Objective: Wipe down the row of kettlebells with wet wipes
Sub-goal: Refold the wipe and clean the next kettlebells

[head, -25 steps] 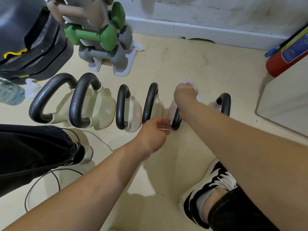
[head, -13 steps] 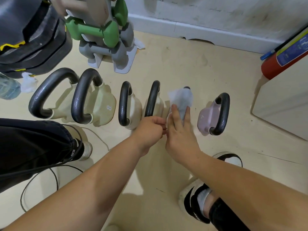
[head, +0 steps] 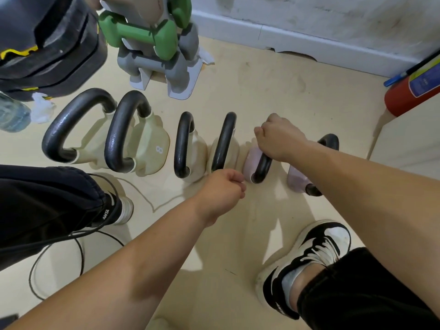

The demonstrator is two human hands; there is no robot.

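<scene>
While the row of six kettlebells stands on the floor, running from 9 o'clock to 3 o'clock across the view, the fifth counted from the 9 o'clock end, a lilac kettlebell, is being held. The right hand is seen with its fingers wrapped over the top of the black handle. No wipe is seen, and whether one is trapped under the palm cannot be told. The left hand is curled in a loose fist at 7 o'clock from the lilac kettlebell, just beside the foot of the handle. Whether anything is pinched in it cannot be told.

Handling, as judged:
- **Weight and stiffness:** The bodies are rigid and heavy for their size, so nothing can be crushed or bent.
- **Lilac pair:** These are the smallest in the row and are expected to be tipped or lifted with one hand.
- **Big cream kettlebell:** This one, at 9 o'clock, is probably best wiped where it stands.
- **Where to take hold:** The handles look dark and slightly pitted and may turn slippery once wetted. Hold is best taken with the fingers fully round the top arch. The coated bodies look smooth and offer little purchase.
- **Risk:** A shoe lies at 5 o'clock from the lilac kettlebell, so a drop is to be guarded against.
</scene>
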